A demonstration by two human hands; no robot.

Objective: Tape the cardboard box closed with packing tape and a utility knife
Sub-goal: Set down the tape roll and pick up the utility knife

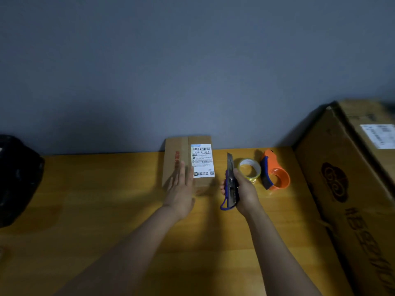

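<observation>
A small brown cardboard box (178,150) with a white shipping label lies flat on the wooden table (96,199), against the grey wall. My left hand (180,186) rests flat and open on the box's near end, fingers stretched out. Just right of the box, my right hand (243,191) grips a blue utility knife (230,180), its blade out and pointing away from me. A roll of clear packing tape (249,170) lies right of the knife. Beside the roll sits an orange and blue tape dispenser (275,174).
A large cardboard carton (346,189) fills the right side of the table and rises above it. A black bag-like object (17,178) sits at the left edge. The grey wall runs close behind the small box.
</observation>
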